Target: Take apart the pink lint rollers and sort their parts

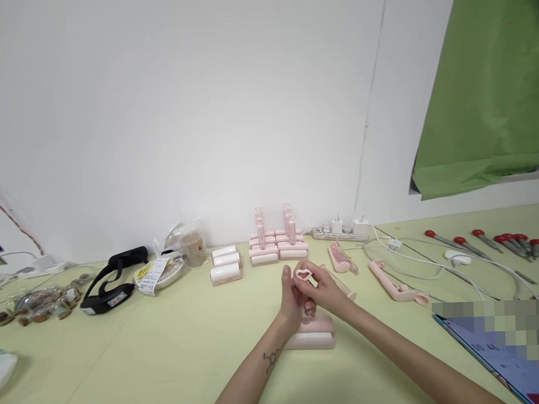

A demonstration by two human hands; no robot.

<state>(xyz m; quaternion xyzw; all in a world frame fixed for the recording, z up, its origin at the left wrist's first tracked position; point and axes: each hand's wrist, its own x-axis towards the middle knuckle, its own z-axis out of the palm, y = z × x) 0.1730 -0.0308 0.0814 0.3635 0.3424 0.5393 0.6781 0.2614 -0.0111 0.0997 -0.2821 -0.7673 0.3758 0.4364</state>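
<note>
A pink lint roller point(316, 336) stands on the table in front of me, its wide head down and a white strip along the front. My left hand point(292, 301) is closed around its upright handle, thumb pointing up, and hides most of it. Just above, my right hand point(319, 288) pinches a pale pink heart-shaped loop point(304, 275) at the handle's top. I cannot tell whether the loop is fixed to the handle. Behind my right hand lies a clear pinkish cover point(343, 285), partly hidden.
Several assembled pink rollers point(277, 249) stand by the wall, with white rolls point(226, 273) to their left. A power strip point(341, 233), loose pink parts point(394, 283), cables and red-handled tools point(469, 245) lie right. A tablet point(491, 353) is near right; a black strap point(109, 296) lies left.
</note>
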